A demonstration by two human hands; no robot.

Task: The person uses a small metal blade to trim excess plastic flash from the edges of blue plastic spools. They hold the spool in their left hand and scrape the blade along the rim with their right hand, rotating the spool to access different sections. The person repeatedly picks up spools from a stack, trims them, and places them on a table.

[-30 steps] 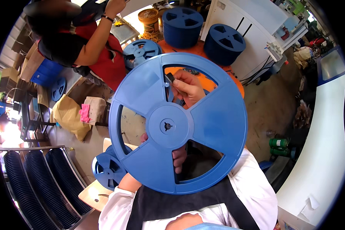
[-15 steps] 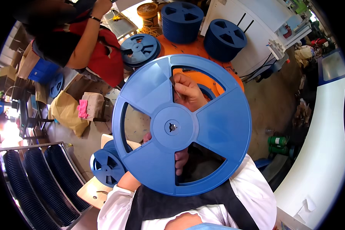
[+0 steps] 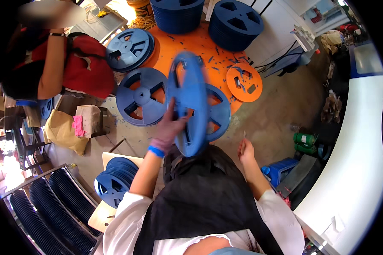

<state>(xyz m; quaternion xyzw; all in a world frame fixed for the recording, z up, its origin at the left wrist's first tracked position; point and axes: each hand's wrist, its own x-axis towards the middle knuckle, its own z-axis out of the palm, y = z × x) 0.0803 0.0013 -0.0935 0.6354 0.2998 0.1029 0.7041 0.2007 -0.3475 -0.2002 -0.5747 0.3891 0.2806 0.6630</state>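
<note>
A blue plastic reel (image 3: 191, 91) is tilted nearly edge-on in front of me, blurred by motion. My left hand (image 3: 171, 127), in a thin purplish glove with a blue band at the wrist, grips it near its hub. To the right, apart from the reel, my right hand (image 3: 245, 150) is closed, fingers pinched; a tiny thin tip shows above them, too small to name. Beyond the held reel, two flat blue reels lie at the near edge of the orange round table: one on the left (image 3: 130, 94), the other on the right (image 3: 220, 112), partly hidden.
Stacks of blue reels (image 3: 236, 25) and blue scraps cover parts of the orange table (image 3: 187, 44), with an orange disc (image 3: 244, 82) at its right. A person in red (image 3: 87, 63) sits at left. More reels (image 3: 115, 180) rest on a wooden chair; a rack (image 3: 51, 204) stands lower left.
The reel has turned from facing me to nearly edge-on and moved away, in my left hand. My right hand has left its cut-out and dropped to the right. The view has shifted.
</note>
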